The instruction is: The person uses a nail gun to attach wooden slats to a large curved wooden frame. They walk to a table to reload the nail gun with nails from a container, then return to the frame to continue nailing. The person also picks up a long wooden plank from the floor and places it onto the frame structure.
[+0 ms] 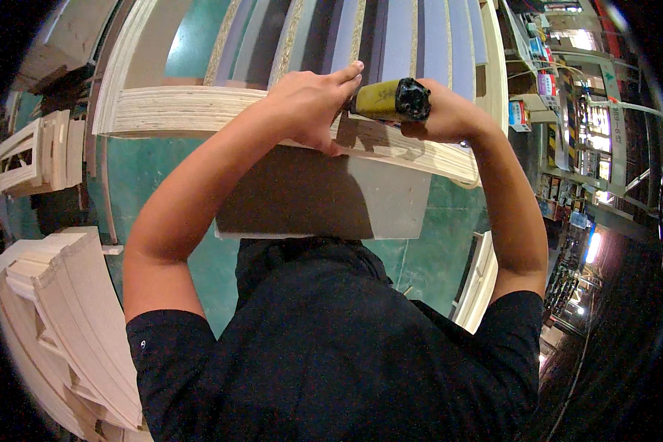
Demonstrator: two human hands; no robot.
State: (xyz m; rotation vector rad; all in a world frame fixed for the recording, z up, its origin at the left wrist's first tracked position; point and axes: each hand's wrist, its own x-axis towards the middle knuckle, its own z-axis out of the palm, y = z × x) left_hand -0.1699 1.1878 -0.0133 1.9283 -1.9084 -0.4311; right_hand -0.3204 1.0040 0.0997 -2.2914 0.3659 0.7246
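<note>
My right hand point(446, 114) is closed round a nail gun point(379, 102) with a yellow body and a black end. The gun's nose is partly hidden beside my left hand and sits over the front rail of a pale layered plywood frame point(184, 109). My left hand point(313, 107) lies across that rail, its fingers stretched out and its thumb spread down the near face. Grey-lilac panels point(394, 44) with bare chipboard edges run away from me behind the rail. Below the rail, a flat grey board point(272, 195) shows, partly in shadow.
Stacked curved plywood parts point(74, 309) stand at lower left, with smaller wooden frames point(40, 155) beyond them. Another pale frame point(475, 287) is on the green floor point(214, 295) at right. Shelves with small boxes point(519, 114) line the right side.
</note>
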